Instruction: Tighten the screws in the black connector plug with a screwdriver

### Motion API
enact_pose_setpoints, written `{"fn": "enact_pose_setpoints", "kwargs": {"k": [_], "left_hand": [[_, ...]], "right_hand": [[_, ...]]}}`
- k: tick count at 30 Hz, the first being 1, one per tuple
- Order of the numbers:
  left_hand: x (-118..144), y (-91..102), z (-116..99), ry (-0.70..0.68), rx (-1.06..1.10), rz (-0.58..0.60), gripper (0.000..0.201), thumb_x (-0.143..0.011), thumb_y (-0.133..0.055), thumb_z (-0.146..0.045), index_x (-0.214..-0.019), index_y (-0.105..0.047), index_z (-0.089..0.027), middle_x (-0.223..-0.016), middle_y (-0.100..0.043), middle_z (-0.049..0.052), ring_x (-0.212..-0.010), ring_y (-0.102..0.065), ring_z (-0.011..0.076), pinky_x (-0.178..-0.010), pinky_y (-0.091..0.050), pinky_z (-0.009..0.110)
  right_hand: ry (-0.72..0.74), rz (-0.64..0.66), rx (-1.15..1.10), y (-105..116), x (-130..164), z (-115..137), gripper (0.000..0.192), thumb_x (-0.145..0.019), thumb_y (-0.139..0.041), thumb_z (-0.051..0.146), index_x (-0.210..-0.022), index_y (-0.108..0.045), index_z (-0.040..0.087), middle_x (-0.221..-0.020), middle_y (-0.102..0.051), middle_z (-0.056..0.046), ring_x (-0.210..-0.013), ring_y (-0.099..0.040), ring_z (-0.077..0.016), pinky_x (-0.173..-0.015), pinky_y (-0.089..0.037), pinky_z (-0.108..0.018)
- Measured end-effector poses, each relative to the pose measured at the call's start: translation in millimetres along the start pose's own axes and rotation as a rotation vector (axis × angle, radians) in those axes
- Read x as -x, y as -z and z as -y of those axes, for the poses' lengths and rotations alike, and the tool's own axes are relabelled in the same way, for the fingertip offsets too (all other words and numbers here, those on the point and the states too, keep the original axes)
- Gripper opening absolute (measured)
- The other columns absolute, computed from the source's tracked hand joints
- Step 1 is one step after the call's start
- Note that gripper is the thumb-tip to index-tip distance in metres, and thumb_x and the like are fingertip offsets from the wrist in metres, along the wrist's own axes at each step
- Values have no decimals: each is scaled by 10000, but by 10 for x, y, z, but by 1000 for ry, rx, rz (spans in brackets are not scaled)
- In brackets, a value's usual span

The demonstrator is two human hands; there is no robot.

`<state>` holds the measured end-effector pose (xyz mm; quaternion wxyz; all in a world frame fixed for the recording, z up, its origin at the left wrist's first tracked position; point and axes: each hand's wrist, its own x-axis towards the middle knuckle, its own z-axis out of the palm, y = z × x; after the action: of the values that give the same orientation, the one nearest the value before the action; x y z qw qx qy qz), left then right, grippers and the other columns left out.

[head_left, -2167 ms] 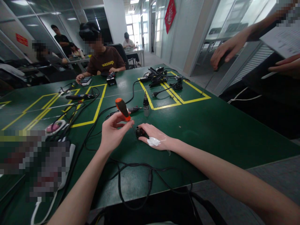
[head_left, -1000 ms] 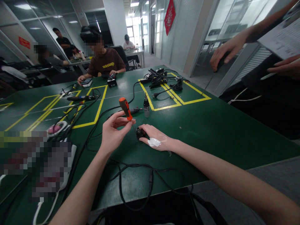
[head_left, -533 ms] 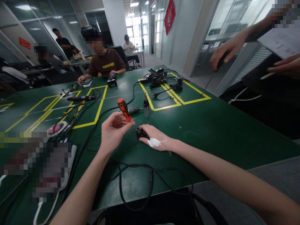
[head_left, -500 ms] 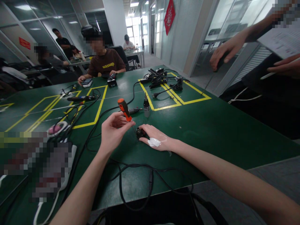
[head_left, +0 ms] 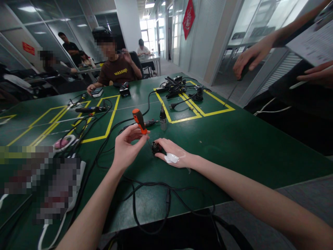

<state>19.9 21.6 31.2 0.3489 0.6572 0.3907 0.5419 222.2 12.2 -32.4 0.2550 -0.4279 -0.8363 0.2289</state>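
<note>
Left hand (head_left: 126,147) pinches the orange screwdriver (head_left: 139,121) (tilted), tip just beside the small black connector (head_left: 155,147) the right hand (head_left: 173,155) presses onto the worktop (head_left: 234,139).

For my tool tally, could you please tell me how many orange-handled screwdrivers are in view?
1: the orange-handled screwdriver is pinched in the left hand, tip down beside the small black part under the right hand. Others may hide among the cables.
</note>
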Motion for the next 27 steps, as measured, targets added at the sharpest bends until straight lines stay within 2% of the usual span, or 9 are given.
{"fn": "enact_pose_setpoints", "kwargs": {"k": [4,8,14,19,27], "left_hand": [[-5,3,18,-22,5,-41,412,-657,-950,-290,-1004,-766,-166,-906,-834,46,-746,-788,155,-786,-674,258],[-5,12,9,-21,-36,-35,415,-687,-946,-339,-1023,-774,-167,-833,-828,37,-731,-796,175,-770,-683,284],[15,9,28,-34,-18,-5,355,-741,-890,-292,-1055,-771,-176,-884,-856,54,-781,-842,213,-799,-702,306],[29,-1,-34,10,-18,41,370,-807,-820,-279,-1147,-751,-152,-877,-855,58,-817,-851,225,-856,-709,340],[24,-1,-31,28,19,30,430,-761,-883,-303,-1133,-731,-151,-892,-851,62,-783,-838,211,-798,-704,313]], "right_hand": [[14,-11,1,-8,0,-15,333,-994,-706,227,-1303,-612,146,-1245,-699,-180,-1160,-666,-326,-1016,-541,-538],[42,-21,-4,-15,7,-41,336,-1006,-689,240,-1324,-605,169,-1263,-698,-170,-1163,-666,-317,-1024,-537,-539],[19,-8,-7,5,9,-14,331,-996,-699,222,-1306,-604,156,-1257,-694,-176,-1166,-659,-323,-1017,-533,-535],[-3,13,-2,36,10,31,325,-993,-696,201,-1297,-598,138,-1248,-695,-182,-1149,-657,-319,-1005,-532,-521],[11,5,-6,25,3,25,334,-992,-697,191,-1307,-598,139,-1256,-697,-178,-1156,-656,-311,-1005,-528,-508]]}}
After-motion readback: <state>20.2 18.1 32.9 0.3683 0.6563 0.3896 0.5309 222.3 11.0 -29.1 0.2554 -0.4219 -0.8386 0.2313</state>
